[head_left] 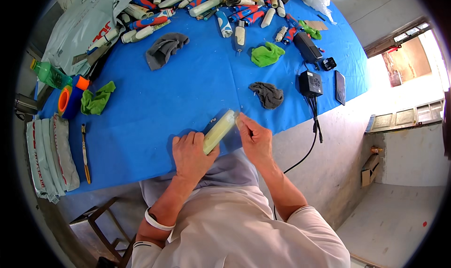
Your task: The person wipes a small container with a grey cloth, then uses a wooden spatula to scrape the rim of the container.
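A pale yellow-green cylinder (219,133), rounded and whitish at its upper end, is held tilted above the near edge of the blue-covered table. My left hand (191,151) wraps round its lower part. At the whitish end, my right hand (254,137) is closed in a pinch, thumb and forefinger touching or nearly touching the tip; whatever they hold is too small to make out. A few whitish crumbs (213,120) lie on the cloth beside the cylinder. Just beyond my right hand is a crumpled dark grey cloth (267,95).
Many similar cylinders and red-blue tubes (150,22) are heaped along the far side. Green cloths (267,55), a black box with cables (310,84) and a phone (340,87) lie to the right. Leftward are orange-blue tape rolls (70,97), a brush (85,153) and plastic packages (49,153).
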